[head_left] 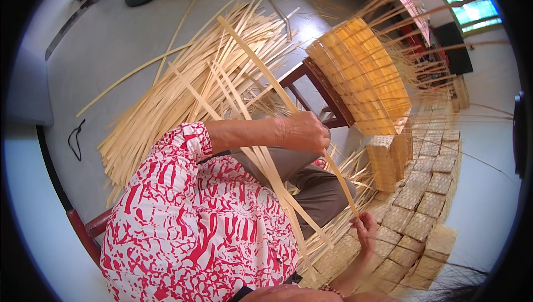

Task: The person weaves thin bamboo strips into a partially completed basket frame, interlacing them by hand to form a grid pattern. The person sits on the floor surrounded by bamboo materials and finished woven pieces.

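Observation:
A long pale bamboo strip (258,60) runs slantwise between my two hands. My left hand (305,132) is closed in a fist around its middle, and the strip's far part sticks out past the knuckles toward the big pile. Lower right, my right hand (365,231) pinches the strip's near end between thumb and fingers. More loose strips (266,168) lie across my lap, passing under my left forearm over the patterned shirt and brown trousers.
A large heap of strips (161,96) covers the floor ahead left. To the right, a partly woven basket (361,71) with long loose ends rests on a dark red wooden stool (319,91). Woven blocks (419,205) are stacked along the right wall. A black cord (76,141) lies far left.

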A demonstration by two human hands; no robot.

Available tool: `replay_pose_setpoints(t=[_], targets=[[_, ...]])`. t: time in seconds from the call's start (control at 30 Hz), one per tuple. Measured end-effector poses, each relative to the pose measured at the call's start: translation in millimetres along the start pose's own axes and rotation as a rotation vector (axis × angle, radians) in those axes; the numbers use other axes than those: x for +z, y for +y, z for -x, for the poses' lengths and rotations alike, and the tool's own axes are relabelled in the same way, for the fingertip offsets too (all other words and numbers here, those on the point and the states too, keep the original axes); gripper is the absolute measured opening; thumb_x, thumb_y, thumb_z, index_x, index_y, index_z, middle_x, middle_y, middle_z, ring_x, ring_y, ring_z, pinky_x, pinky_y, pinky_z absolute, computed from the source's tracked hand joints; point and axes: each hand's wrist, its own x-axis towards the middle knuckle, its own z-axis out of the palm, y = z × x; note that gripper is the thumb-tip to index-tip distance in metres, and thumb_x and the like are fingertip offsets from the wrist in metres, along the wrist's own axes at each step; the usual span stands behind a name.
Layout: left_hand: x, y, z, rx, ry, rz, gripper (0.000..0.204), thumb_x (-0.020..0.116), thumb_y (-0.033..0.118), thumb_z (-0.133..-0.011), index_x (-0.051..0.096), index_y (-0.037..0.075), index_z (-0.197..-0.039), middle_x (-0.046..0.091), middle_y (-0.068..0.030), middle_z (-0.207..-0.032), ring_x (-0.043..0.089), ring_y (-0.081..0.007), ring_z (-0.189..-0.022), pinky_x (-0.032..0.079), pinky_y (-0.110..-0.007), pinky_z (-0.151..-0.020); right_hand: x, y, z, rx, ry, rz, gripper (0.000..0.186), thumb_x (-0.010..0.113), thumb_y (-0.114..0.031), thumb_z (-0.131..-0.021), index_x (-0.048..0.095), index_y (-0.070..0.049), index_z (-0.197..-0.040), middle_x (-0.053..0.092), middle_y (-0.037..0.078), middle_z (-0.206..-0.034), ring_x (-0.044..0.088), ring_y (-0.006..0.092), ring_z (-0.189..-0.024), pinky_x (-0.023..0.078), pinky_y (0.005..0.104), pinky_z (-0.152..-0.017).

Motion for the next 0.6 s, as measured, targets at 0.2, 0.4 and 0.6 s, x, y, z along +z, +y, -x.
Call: replay_pose_setpoints(t=[0.2,0.4,0.6], targets=[[17,23,-42,0.029,0.015,0.071,0.035,0.07,0.04,-0.091,0.06,0.01,-0.075,0.059,-0.0048,-0.068,0.069,-0.025,-0.064,0.055,-0.038,-0.054,39,-85,-40,-0.157,-0.106,0.176,0.02,0.068,-0.018,-0.099,0.065,0.0,-0.107,0.065,0.005,-0.084,0.059,0.0139,-0.074,0.049,0.0296,-0.07],[25,34,-60,0.075,-0.091,0.198,0.032,0.07,0.036,-0.092,0.06,0.009,-0.079,0.06,-0.0074,-0.07,0.068,-0.0292,-0.063,0.056,-0.041,-0.058,58,-116,-70,-0.264,-0.213,0.179,0.012,0.062,-0.012,-0.099,0.065,-0.001,-0.102,0.063,0.005,-0.075,0.063,0.014,-0.068,0.051,0.0308,-0.065],[-29,-62,-21,-0.047,-0.284,0.026,0.03,0.067,0.035,-0.096,0.058,0.01,-0.082,0.061,-0.007,-0.073,0.068,-0.0283,-0.068,0.055,-0.041,-0.059,16,-55,-53,-0.097,-0.08,0.115,0.012,0.063,-0.011,-0.101,0.069,0.0,-0.099,0.062,0.0,-0.073,0.06,0.0078,-0.069,0.047,0.0261,-0.062]])
